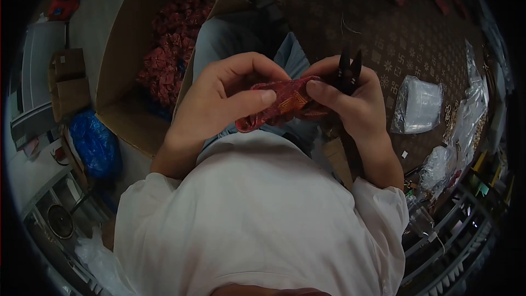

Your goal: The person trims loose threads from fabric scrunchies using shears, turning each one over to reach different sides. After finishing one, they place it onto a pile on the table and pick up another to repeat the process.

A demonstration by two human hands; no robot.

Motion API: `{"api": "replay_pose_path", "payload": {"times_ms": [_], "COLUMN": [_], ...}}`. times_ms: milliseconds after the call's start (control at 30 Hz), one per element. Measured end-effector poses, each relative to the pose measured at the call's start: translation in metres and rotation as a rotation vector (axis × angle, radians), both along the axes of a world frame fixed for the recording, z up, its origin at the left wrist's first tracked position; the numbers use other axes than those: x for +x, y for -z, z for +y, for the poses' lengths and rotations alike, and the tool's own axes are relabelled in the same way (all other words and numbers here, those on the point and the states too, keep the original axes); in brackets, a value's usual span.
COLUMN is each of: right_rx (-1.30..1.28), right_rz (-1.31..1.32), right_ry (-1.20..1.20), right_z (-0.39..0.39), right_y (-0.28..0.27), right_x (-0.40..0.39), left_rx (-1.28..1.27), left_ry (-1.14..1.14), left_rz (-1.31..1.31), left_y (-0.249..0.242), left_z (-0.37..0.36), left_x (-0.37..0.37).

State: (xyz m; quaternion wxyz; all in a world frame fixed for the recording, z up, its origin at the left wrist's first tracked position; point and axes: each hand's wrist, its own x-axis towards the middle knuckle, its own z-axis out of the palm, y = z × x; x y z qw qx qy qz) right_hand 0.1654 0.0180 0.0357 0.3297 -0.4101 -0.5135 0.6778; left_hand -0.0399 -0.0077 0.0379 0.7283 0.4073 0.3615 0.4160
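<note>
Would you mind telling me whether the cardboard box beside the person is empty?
No, the cardboard box holds a heap of red fabric pieces like the red pouch in the hands.

Your left hand (219, 104) and right hand (350, 104) met over your lap, the fabric pouch (285, 101) between them and the snips (348, 68) in your right. The cardboard box (126, 49) stood to your left, fabric pieces (172, 44) inside it. Plastic bags (419, 104) lay on the table (394, 33) to your right.

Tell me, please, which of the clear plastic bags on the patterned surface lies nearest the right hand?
The clear bag just beyond the right hand, lying alone on the dark patterned surface; the other bags cluster farther toward the edge.
</note>
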Motion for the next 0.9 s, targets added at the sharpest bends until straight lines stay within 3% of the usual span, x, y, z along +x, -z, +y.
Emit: {"api": "replay_pose_path", "payload": {"times_ms": [133, 300, 367, 400, 467, 500, 567, 667, 900], "right_rx": [-0.086, -0.107, 0.094, 0.093, 0.575, 0.573, 1.002, 1.175, 1.182], "right_rz": [0.089, 0.06, -0.19, -0.19, -0.323, -0.323, -0.365, -0.437, -0.457], "right_ry": [0.076, 0.062, 0.079, 0.078, 0.254, 0.253, 0.309, 0.117, 0.101], "right_z": [0.002, 0.0, -0.001, -0.001, -0.001, 0.001, 0.003, -0.001, -0.004], "right_y": [0.003, 0.002, 0.004, 0.005, 0.006, 0.006, 0.005, 0.006, 0.019], "right_x": [0.001, -0.002, -0.003, -0.006, -0.012, -0.012, -0.011, -0.005, -0.007], "left_rx": [0.092, -0.009, -0.012, -0.004, 0.003, 0.001, -0.003, -0.018, -0.058], "left_ry": [-0.045, -0.033, -0.035, -0.049, -0.065, -0.081, -0.096, -0.109, -0.101], "left_rz": [0.125, 0.075, 0.075, 0.102, 0.13, 0.148, 0.164, 0.17, 0.086], "left_y": [-0.01, -0.007, -0.003, -0.002, -0.002, -0.003, -0.005, -0.006, -0.005], "left_z": [-0.004, -0.001, -0.001, -0.001, -0.002, -0.003, -0.003, -0.002, -0.002], "left_x": [0.003, -0.004, -0.004, -0.004, -0.003, -0.002, -0.001, -0.001, -0.002]}}
